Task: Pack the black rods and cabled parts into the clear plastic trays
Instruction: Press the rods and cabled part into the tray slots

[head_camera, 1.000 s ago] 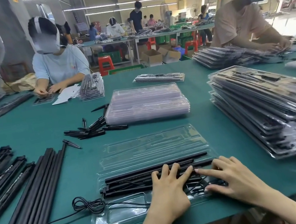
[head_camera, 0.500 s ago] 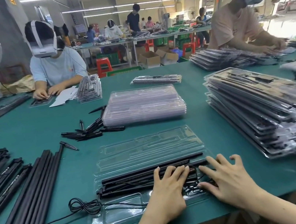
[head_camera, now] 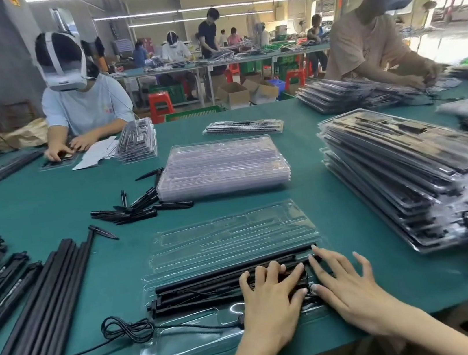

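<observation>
Left hand (head_camera: 270, 299) and right hand (head_camera: 349, 284) laid flat, fingers spread wide, nothing gripped. Black rods (head_camera: 212, 284) pressed under fingertips, seated in clear tray (head_camera: 191, 345). Cable (head_camera: 128, 330) trailed left of fingers.

The counter (head_camera: 312, 183) is covered in plain teal green. Black rods (head_camera: 225, 272) lie in a clear plastic tray (head_camera: 191, 348), and a black cable (head_camera: 128, 330) coils beside it. More black rods (head_camera: 40, 309) lie loose at the left, with short black pens (head_camera: 137, 210) farther back. The stack of empty trays (head_camera: 222, 167) looks clear with a faint lilac tint. Behind stand red stools (head_camera: 160, 104), green crates (head_camera: 174, 90) and brown cardboard boxes (head_camera: 234, 93).
</observation>
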Motion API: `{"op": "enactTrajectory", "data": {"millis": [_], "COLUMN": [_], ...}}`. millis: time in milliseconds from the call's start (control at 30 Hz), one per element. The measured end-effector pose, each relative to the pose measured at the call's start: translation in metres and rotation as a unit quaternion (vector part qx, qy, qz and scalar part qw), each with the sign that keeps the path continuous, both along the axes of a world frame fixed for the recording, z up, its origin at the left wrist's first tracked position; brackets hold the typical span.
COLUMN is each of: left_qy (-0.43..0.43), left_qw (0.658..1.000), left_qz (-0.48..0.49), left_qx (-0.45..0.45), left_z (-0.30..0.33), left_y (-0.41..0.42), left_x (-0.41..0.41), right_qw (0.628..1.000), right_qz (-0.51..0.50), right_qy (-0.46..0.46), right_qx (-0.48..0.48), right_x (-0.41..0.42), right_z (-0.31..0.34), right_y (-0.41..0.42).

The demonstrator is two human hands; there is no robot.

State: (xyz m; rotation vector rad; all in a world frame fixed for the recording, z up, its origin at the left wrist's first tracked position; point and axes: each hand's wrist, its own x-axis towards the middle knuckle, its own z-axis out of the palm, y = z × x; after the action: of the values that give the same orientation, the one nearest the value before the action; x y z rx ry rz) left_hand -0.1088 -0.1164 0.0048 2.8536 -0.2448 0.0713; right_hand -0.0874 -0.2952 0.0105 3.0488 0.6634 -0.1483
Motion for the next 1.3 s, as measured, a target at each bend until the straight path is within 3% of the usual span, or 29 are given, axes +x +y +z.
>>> {"op": "enactTrajectory", "data": {"millis": [200,367,467,667,767,867,1067,1167,1300], "left_qy": [0.005,0.037,0.044,0.043,0.044,0.043,0.041,0.044,0.048], "left_qw": [1.0,0.999,0.999,0.999,0.999,0.999,0.999,0.999,0.999], "left_qz": [0.006,-0.002,-0.003,-0.007,-0.01,-0.009,-0.01,-0.011,-0.012], "left_qx": [-0.006,-0.014,-0.023,-0.011,-0.003,0.008,0.011,0.017,0.022], "left_z": [0.0,0.0,0.001,0.001,0.001,0.001,-0.001,-0.003,-0.003], "left_y": [0.001,0.002,0.002,0.003,0.001,0.001,0.001,0.002,0.001], "left_x": [-0.004,-0.002,-0.002,-0.003,-0.004,-0.005,-0.005,-0.005,-0.004], "right_qw": [0.998,0.971,0.968,0.934,0.94,0.948,0.958,0.975,0.952], "right_qz": [0.062,0.103,0.088,0.093,0.173,0.219,0.187,0.161,0.113], "right_qy": [0.011,0.108,-0.035,-0.165,-0.214,-0.178,-0.168,-0.101,0.078], "right_qx": [-0.018,0.186,0.231,0.301,0.202,0.146,0.138,0.12,0.273], "right_x": [0.009,0.018,0.017,0.002,0.005,0.005,0.001,0.005,0.02], "right_z": [-0.006,0.006,0.016,0.016,0.023,0.013,0.009,0.009,0.011], "right_y": [-0.006,-0.031,-0.057,-0.048,-0.039,-0.034,-0.039,-0.036,-0.036]}}
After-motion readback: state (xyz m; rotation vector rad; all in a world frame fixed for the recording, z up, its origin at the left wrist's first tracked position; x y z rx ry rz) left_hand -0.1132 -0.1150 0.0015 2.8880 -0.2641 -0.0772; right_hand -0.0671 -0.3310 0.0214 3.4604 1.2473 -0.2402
